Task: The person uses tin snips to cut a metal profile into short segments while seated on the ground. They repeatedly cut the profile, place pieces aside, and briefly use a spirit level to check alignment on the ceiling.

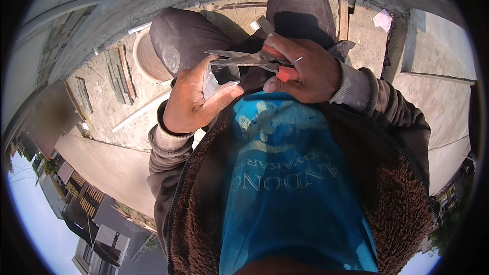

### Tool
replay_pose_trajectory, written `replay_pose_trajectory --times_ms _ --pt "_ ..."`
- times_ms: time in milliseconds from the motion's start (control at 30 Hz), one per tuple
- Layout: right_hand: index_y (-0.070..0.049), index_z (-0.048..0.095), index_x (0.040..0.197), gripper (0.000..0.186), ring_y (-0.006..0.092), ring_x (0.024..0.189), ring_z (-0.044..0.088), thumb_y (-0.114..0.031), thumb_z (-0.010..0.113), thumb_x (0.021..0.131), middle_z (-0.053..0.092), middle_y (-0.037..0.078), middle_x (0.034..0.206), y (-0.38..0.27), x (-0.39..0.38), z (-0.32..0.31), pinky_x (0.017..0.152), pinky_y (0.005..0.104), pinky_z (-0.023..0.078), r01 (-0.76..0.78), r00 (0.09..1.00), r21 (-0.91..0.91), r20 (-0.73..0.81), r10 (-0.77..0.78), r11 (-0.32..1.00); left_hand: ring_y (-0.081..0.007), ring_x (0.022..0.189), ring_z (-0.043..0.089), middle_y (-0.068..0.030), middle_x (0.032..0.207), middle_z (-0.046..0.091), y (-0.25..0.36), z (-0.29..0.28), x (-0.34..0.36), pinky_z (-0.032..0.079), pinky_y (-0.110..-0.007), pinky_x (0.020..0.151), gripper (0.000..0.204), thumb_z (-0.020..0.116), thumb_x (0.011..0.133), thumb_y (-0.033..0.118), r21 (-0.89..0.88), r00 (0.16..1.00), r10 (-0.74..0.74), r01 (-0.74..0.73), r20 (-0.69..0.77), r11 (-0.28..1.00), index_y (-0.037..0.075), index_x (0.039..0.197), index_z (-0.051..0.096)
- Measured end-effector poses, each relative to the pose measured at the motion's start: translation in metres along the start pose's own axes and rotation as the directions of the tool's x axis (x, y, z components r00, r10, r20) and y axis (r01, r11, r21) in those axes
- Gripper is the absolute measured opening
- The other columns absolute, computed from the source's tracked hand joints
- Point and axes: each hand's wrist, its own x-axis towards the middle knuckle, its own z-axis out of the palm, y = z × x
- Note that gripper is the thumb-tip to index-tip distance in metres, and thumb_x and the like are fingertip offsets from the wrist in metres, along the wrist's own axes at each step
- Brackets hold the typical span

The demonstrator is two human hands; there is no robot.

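In my left hand [186, 101] is a short grey hollow metal piece with a squarish open end [210, 84], gripped between thumb and fingers. My right hand [318, 71] is wrapped round the red handles of a pair of tin snips [250, 59]. The blades of the snips stand apart and point left. The lower blade lies at the upper rim of the metal piece; whether it bites into the edge I cannot tell. Both hands are close together in front of my chest, above my bent knees [300, 7].
Beyond my left knee a round, pale container [147, 53] stands on the concrete. Dark flat strips [120, 75] and a long white strip [138, 112] lie to the left. A pale pink scrap [382, 20] is at the far right, near a low concrete ledge [433, 76].
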Motion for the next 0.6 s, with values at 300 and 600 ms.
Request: replay_pose_trajectory --times_ms 300,600 --pt "-0.002 0.053 0.110 0.063 0.0412 0.077 0.068 -0.053 0.077 0.084 0.066 0.020 0.087 0.002 0.009 0.000 0.068 0.0483 0.053 0.102 0.989 -0.052 -0.100 -0.106 0.993 -0.0069 0.054 0.058 -0.0014 0.066 0.063 0.000 -0.016 0.005 0.045 -0.023 0.051 0.044 0.077 0.092 0.021 -0.171 0.987 -0.039 0.067 0.159 0.983 -0.007 0.120 0.060" --pt "0.007 0.049 0.123 0.077 0.0464 0.081 0.065 -0.055 0.076 0.085 0.063 0.026 0.092 0.001 0.011 -0.004 0.071 0.0477 0.051 0.065 0.998 -0.017 -0.007 -0.066 0.998 -0.0070 0.055 0.059 -0.0010 0.069 0.064 0.000 -0.022 0.007 0.047 -0.022 0.052 0.042 0.075 0.092 0.019 -0.196 0.980 -0.025 0.064 0.197 0.978 -0.006 0.121 0.060"
